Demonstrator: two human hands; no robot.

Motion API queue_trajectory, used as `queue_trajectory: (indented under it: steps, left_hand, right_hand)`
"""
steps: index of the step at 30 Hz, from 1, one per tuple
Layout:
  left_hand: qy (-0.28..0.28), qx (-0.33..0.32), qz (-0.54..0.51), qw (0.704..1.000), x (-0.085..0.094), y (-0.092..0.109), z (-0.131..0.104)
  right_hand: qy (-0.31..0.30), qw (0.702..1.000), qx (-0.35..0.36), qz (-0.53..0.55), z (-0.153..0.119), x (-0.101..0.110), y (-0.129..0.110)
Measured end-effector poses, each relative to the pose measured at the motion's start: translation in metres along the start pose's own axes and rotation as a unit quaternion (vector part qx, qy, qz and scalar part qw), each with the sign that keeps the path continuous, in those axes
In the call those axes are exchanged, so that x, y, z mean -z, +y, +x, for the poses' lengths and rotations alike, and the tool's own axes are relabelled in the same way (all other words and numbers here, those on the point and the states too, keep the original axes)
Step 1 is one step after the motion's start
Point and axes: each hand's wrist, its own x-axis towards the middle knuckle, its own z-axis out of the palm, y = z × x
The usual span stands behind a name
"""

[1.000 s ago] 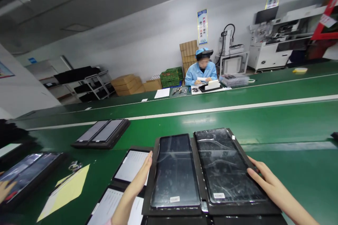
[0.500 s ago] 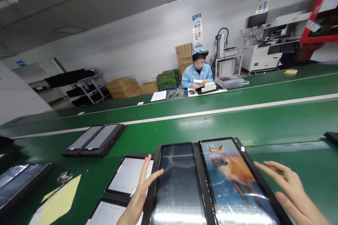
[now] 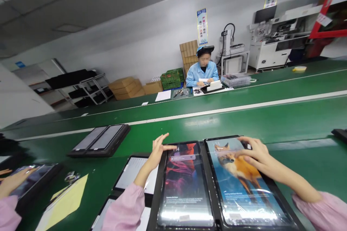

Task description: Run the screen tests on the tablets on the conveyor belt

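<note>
Glass: both tablets (image 3: 187, 184) look fragile, slick; I'd grab the tray (image 3: 204, 173) edges.
Fingers: left hand (image 3: 157, 151) and right hand (image 3: 256, 153) spread open, tapping screens, holding nothing.

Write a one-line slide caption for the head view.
Left hand and right hand reach the tops of two lit tablets in a black tray on the green belt.

Two glossy glass-fronted lit tablets (image 3: 187, 184) under clear plastic film (creased, reflective), beneath the fingertips, seated in a matt black tray (image 3: 203, 173); smooth green conveyor belt (image 3: 244, 122) beyond.
</note>
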Motion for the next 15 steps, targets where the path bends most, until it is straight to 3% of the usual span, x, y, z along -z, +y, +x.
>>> queue_trajectory:
  steps: [3, 6, 11, 15]
  left_hand:
    - [0.094, 0.034, -0.026, 0.995, 0.0, -0.004, 0.013]
    - [0.143, 0.045, -0.046, 0.988, 0.006, -0.007, 0.005]
    - [0.16, 0.079, -0.095, 0.979, 0.024, 0.014, -0.04]
    - [0.145, 0.132, -0.151, 0.969, 0.031, 0.042, -0.071]
  right_hand:
    - [0.068, 0.997, -0.035, -0.002, 0.01, 0.001, 0.01]
    - [0.116, 0.992, -0.043, 0.037, 0.002, 0.006, 0.011]
    - [0.107, 0.978, -0.085, 0.155, -0.02, 0.014, 0.001]
    - [0.138, 0.973, -0.096, 0.158, -0.026, 0.01, -0.012]
